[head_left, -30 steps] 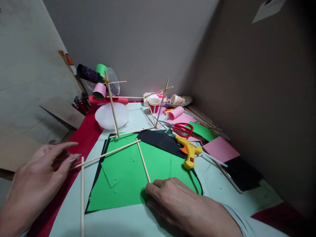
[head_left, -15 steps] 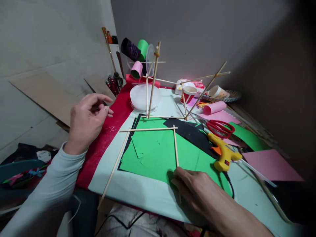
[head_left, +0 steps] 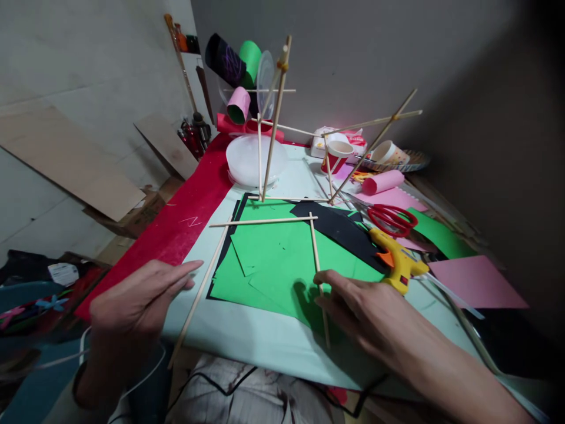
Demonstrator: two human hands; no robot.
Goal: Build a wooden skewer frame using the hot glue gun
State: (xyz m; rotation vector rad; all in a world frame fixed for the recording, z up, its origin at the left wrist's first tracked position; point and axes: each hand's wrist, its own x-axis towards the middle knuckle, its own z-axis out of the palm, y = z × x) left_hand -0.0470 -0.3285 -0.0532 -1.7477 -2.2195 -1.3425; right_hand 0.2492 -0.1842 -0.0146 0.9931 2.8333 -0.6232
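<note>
At far left, what is listed?
"Item: left hand (head_left: pixel 136 303), palm down over the table's near left part. Fingers straight and laid together, thumb a little apart; nothing held."

And nearest it?
"Item: left stick (head_left: pixel 200 294), slim, pale, lying aslant just beyond the fingertips, its near end past the table edge."

Next along?
"Item: crosswise stick (head_left: pixel 265 221), spanning a green sheet (head_left: pixel 278 265) with black edging at its left side. Its left end lies over the top of the left stick. Behind it, at the sheet's far edge, one stick frame (head_left: pixel 274 129), with tall leaning uprights."

Right of centre?
"Item: right stick (head_left: pixel 315 247), its far end meeting the crosswise stick, its near end beyond the green sheet."

And upon it?
"Item: right hand (head_left: pixel 362 300), index finger and thumb at the right stick, slightly apart; whether they grip it cannot be told."

Remaining entries?
"Scissors (head_left: pixel 388 217), red-handled; glue gun (head_left: pixel 404 265), yellow, just beside them; lastly, pink sheet (head_left: pixel 477 280), flat, at far right."
</note>
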